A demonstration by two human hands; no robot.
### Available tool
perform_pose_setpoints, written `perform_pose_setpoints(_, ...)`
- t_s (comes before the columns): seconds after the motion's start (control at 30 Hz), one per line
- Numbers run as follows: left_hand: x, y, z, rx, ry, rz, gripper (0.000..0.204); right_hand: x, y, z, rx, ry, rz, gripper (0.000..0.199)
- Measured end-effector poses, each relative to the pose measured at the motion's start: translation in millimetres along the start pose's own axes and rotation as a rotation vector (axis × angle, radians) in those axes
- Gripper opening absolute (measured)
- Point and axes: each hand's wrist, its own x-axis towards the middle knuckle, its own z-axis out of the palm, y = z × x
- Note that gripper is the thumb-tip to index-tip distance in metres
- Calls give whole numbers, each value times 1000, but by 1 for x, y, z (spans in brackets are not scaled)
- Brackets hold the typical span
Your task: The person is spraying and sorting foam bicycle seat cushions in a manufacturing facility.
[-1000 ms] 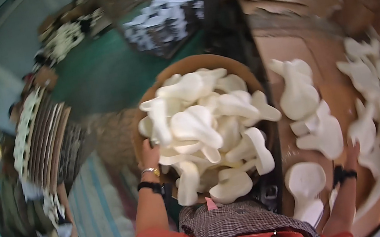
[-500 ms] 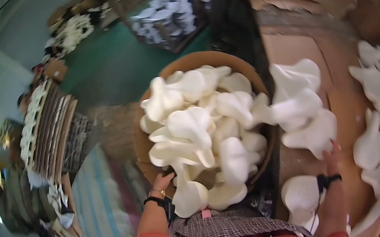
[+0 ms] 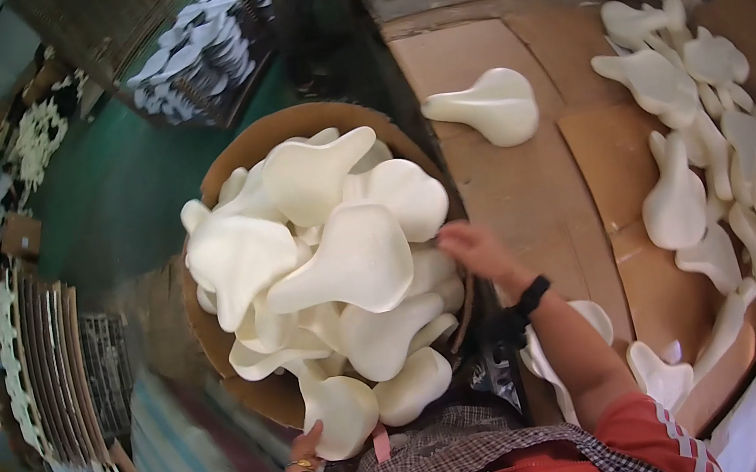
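Cream-white foam bicycle saddle pads (image 3: 348, 266) lie heaped in a round brown cardboard bin (image 3: 216, 178) in front of me. My right hand (image 3: 472, 250) is over the bin's right edge, beside the heap, its fingers stretched out and nothing visible in them. At the near left of the bin, my left hand (image 3: 307, 443) touches the side of a pad (image 3: 341, 416) at the rim. Part of that hand's fingers is hidden, so its grip is unclear. One single pad (image 3: 492, 107) lies on the cardboard-covered table to the right.
More pads (image 3: 674, 194) lie in a loose group along the table's (image 3: 514, 202) right side. Beyond the bin stands a crate of stacked grey-white shapes (image 3: 204, 49). Stacked boards (image 3: 52, 364) and a striped sack (image 3: 190, 461) are to the left.
My right hand has come from the pads on the table to the bin's right edge. The pads grouped there have left that spot; one lies farther back. More pads top the heap. The view has shifted.
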Motion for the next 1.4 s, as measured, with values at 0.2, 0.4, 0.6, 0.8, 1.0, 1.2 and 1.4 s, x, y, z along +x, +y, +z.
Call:
perform_pose_setpoints(0.2, -79, 73, -40, -17, 241, 247, 35, 87, 56, -166, -650, 642, -78, 75)
perform_pose_setpoints(0.4, -59, 101, -41, -155, 367, 387, 37, 135, 51, -182, -355, 832, 159, 84)
perform_pose_setpoints(0.6, -18, 71, 13, 80, 221, 97, 40, 165, 25, -149, -97, 682, 110, 77)
perform_pose_setpoints(0.8, -18, 38, 1, 194, 401, 71, 50, 178, 49, -149, 198, 662, 201, 60)
perform_pose_setpoints(1.0, -17, 32, 5, 263, 267, -1, 53, 111, -9, -46, 786, 13, 178, 45)
perform_pose_setpoints(1.2, -9, 53, 71, 414, -277, 58, 68, 16, -100, -78, -386, -36, 48, 51)
perform_pose_setpoints(1.4, 24, 29, 156, 758, -552, 247, 94, -227, -102, -232, -987, 233, 611, 62)
